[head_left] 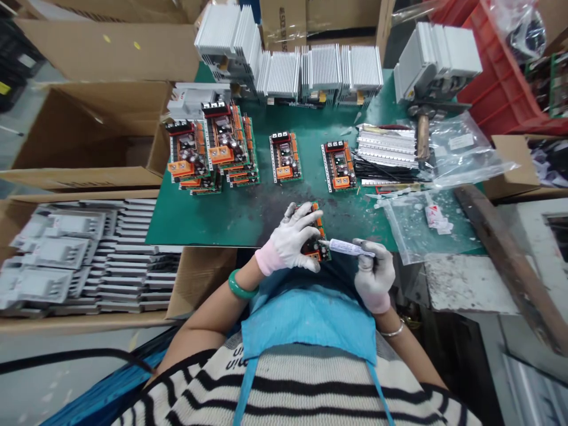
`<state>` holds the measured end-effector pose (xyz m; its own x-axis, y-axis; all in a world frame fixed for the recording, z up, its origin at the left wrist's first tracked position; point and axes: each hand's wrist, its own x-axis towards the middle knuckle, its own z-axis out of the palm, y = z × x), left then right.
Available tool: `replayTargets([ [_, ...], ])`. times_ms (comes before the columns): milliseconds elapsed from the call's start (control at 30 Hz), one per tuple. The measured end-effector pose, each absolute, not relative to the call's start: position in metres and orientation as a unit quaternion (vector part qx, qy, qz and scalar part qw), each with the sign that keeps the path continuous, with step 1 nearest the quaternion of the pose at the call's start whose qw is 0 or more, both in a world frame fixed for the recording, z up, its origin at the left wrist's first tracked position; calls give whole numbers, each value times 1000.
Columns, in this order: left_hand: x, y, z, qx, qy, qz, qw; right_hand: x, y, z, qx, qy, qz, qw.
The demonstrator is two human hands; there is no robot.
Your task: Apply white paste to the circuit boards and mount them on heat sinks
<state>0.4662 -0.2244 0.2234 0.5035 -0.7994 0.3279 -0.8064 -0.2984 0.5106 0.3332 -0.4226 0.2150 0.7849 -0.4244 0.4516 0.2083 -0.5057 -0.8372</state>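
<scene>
My gloved left hand [293,236] grips a circuit board [317,223] with orange connectors at the front edge of the green table, covering much of it. In my right hand [375,271], also gloved, the fingers are closed round a small white tube [347,247] with blue print. The tube lies nearly level, and its nozzle points left at the board's lower part. Whether the nozzle touches the board I cannot tell. Beyond my hands, one similar board [285,157] lies flat, with another board [339,166] to its right.
Stacked boards [226,139] stand at the left of the green table [199,222]. Finned heatsinks [281,74] line the back. At right are metal strips [386,147], a hammer [423,136] and plastic bags [473,145]. A carton of grey covers [57,254] sits left.
</scene>
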Motion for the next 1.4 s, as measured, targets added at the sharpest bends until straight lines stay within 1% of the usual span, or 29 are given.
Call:
replayTargets([
  [167,465,-222,225,800,-496,26,338,344,-421,227,-836,4,-328,439],
  [333,456,-212,224,813,-466,44,348,347,-423,228,-844,-2,-336,418],
  [467,448,-207,221,827,-447,50,339,348,-423,227,-839,-2,-346,421],
  [533,445,-206,219,832,-444,52,328,349,-422,225,-832,1,-346,434],
  [600,443,-206,217,838,-445,53,312,348,-420,222,-813,27,-350,465],
  [700,444,-207,219,842,-451,61,290,342,-419,216,-755,104,-360,538],
  [800,444,-208,224,841,-462,84,269,333,-421,211,-703,166,-344,600],
  [933,437,-209,227,834,-460,140,270,317,-424,208,-671,191,-334,634],
  [1000,431,-211,225,837,-450,139,278,310,-424,209,-669,190,-332,637],
  [1100,424,-214,222,841,-425,122,313,304,-423,212,-677,189,-340,624],
  [1233,424,-217,223,841,-365,148,370,304,-424,216,-705,161,-359,590],
  [1400,431,-216,228,840,-352,172,375,312,-424,221,-765,78,-386,510],
])
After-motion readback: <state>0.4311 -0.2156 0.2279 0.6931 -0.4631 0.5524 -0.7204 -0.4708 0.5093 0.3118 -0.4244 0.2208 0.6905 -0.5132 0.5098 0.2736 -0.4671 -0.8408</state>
